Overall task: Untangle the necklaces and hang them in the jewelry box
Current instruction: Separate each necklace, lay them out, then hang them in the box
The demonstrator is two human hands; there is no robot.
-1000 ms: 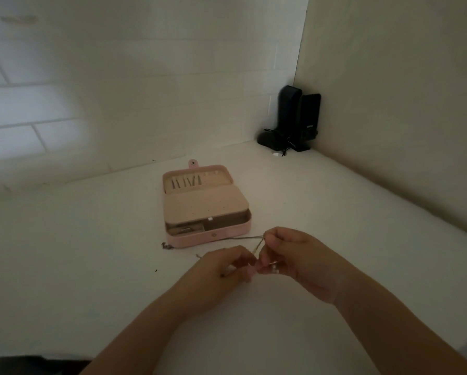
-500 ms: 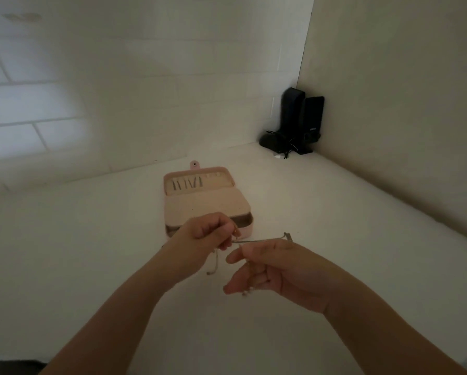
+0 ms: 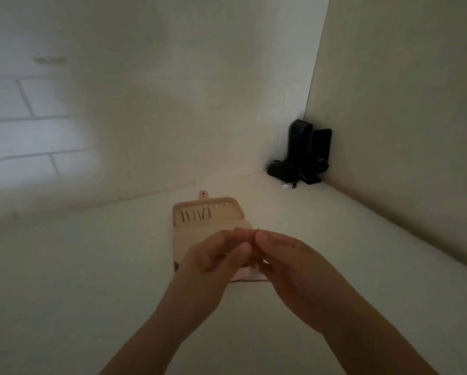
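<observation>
While both bare hands meet above a white tabletop, each line below records what the dim head view shows.

Setting: a white tabletop (image 3: 64, 280) runs into a corner of pale walls, the left wall faintly tiled.

Jewelry box: a small pink rectangular jewelry box (image 3: 208, 212) lies open at the middle of the tabletop, its lid flat toward the far wall and a round snap tab at the far edge. Short dark pieces sit in a row inside the lid; what they are cannot be told.

Left hand: the left hand (image 3: 208, 263) is raised over the near half of the box, fingers curled inward, thumb tip pressed toward the fingertips in a pinch.

Right hand: the right hand (image 3: 289, 266) sits just beside the left, its fingers bent down and its thumb tip almost touching the left fingertips.

Necklace: a thin dark metal chain necklace (image 3: 255, 259) shows only as a blurred strand in the narrow gap between the two hands, hanging down from the pinched fingertips, above the near edge of the box. Both hands appear to grip it; the exact hold is too blurred to tell.

Corner: a pair of black upright devices (image 3: 305, 150) with a dark cable stands against the walls, well apart from the hands.
</observation>
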